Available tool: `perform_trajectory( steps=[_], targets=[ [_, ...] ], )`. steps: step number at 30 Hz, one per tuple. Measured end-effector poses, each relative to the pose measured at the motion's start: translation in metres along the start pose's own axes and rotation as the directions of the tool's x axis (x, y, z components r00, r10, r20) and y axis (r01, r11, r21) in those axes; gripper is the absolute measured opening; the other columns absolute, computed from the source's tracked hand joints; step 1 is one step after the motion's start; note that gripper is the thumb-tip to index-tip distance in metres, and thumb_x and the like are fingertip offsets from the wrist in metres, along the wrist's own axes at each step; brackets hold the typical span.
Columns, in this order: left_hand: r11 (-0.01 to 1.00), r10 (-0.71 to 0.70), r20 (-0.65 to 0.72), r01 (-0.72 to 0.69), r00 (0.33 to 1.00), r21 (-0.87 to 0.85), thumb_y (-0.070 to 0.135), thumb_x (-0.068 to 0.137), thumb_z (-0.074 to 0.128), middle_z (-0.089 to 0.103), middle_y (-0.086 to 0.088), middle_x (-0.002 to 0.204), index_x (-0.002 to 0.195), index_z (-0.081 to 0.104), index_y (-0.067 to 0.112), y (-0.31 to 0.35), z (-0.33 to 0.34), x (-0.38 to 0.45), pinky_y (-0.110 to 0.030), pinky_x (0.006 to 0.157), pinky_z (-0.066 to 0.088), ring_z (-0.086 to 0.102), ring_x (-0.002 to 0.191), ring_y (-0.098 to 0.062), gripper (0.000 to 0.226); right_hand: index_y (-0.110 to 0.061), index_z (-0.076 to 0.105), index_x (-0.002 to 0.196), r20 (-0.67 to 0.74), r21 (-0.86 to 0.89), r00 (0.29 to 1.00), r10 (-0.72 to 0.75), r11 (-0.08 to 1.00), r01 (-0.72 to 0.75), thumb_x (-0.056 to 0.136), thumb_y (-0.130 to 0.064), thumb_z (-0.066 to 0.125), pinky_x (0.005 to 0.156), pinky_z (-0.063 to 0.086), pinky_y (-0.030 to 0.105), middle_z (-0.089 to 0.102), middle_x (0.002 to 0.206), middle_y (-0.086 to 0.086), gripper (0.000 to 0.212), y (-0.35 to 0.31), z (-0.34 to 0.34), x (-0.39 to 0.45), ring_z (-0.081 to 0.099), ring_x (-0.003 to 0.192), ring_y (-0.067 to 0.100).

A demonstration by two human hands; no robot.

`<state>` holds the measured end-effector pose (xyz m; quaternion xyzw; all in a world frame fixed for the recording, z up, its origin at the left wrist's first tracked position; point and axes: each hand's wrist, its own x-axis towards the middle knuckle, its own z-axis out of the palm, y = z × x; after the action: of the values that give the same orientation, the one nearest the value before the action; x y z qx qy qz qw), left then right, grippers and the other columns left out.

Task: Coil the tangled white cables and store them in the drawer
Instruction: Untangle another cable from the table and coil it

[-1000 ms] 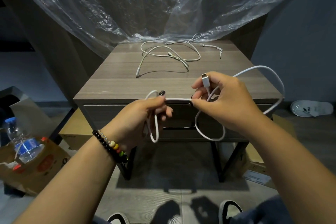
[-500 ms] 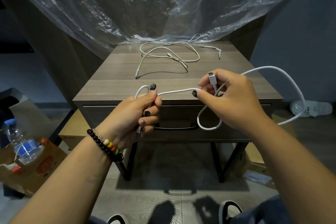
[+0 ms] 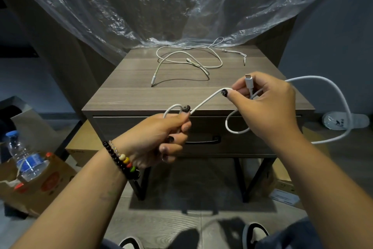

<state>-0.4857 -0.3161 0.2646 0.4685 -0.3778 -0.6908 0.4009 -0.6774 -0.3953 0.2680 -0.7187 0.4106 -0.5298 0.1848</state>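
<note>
- Nearest, the left hand point(image 3: 159, 137) has its fingers point(image 3: 175, 139) curled round one white cable point(image 3: 205, 100), thumb pressing it where a small loop pokes up.
- Just beyond, the right hand point(image 3: 266, 103) pinches the same cable together with its plug point(image 3: 248, 82), which points upward; a short stretch runs taut between the two hands.
- One small loop hangs below the right hand, and one wide loop swings out to the right, so by my judgement the coiling of this cable is only begun.
- The drawer point(image 3: 201, 135) sits closed under the desk point(image 3: 125, 95) edge; nothing is stored yet.
- Farther back, tangled white cables point(image 3: 187, 61) lie on the desk, untouched; I cannot tell whether there are two or three.
- One plastic sheet point(image 3: 141, 6) hangs behind.
</note>
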Motion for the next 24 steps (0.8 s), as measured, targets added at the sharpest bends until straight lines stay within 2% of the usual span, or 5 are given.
perform_trajectory(
  steps=[9,13,18,21,24],
  targets=[
    [0.87,0.227,-0.213,-0.297,0.95,-0.393,0.035,0.085,0.049,0.024,0.008,0.049,0.069,0.048,0.017,0.008,-0.011,0.002,-0.013,0.03,0.015,0.023,0.03,-0.002,0.024,-0.017,0.07,0.086,0.265,0.058,0.964,0.026,0.997,-0.042,0.084,-0.018,0.072,0.065,0.056,0.034,0.066,0.069,0.0,0.003,-0.004,0.01,-0.008,0.064,0.068,0.016],
    [0.918,0.239,-0.318,-0.32,0.918,-0.233,0.034,0.079,0.057,0.023,0.007,0.055,0.079,0.052,0.016,0.006,-0.01,0.004,-0.013,0.031,0.017,0.022,0.035,-0.002,0.018,-0.016,0.069,0.088,0.284,0.09,0.959,-0.002,0.996,-0.024,0.086,-0.017,0.069,0.066,0.056,0.04,0.065,0.071,0.0,0.003,-0.007,0.017,-0.014,0.063,0.069,0.017],
    [0.96,0.208,-0.338,-0.257,0.918,-0.107,0.042,0.082,0.056,0.022,0.004,0.06,0.1,0.063,0.013,0.0,-0.006,0.006,-0.014,0.033,0.019,0.022,0.039,-0.004,0.035,-0.019,0.069,0.092,0.295,0.138,0.955,-0.005,0.99,-0.038,0.087,-0.02,0.068,0.072,0.058,0.035,0.066,0.079,-0.004,0.005,-0.009,0.019,-0.015,0.064,0.078,0.012],
    [0.972,0.17,-0.32,-0.211,0.932,-0.099,0.054,0.086,0.052,0.023,0.003,0.06,0.092,0.061,0.014,-0.002,-0.006,0.008,-0.015,0.034,0.021,0.023,0.039,-0.005,0.042,-0.019,0.07,0.095,0.324,0.163,0.944,-0.068,0.986,0.015,0.087,-0.017,0.068,0.072,0.054,0.022,0.066,0.083,-0.009,0.009,-0.012,0.021,-0.021,0.062,0.081,0.007],
    [0.98,0.153,-0.286,-0.183,0.946,-0.081,0.062,0.084,0.049,0.022,0.001,0.064,0.075,0.057,0.018,-0.003,-0.005,0.009,-0.018,0.039,0.019,0.022,0.041,-0.007,0.046,-0.013,0.073,0.095,0.383,0.184,0.908,-0.171,0.977,0.107,0.086,-0.011,0.068,0.071,0.052,0.028,0.067,0.084,-0.002,0.01,-0.013,0.026,-0.025,0.061,0.079,0.011]
  ],
)
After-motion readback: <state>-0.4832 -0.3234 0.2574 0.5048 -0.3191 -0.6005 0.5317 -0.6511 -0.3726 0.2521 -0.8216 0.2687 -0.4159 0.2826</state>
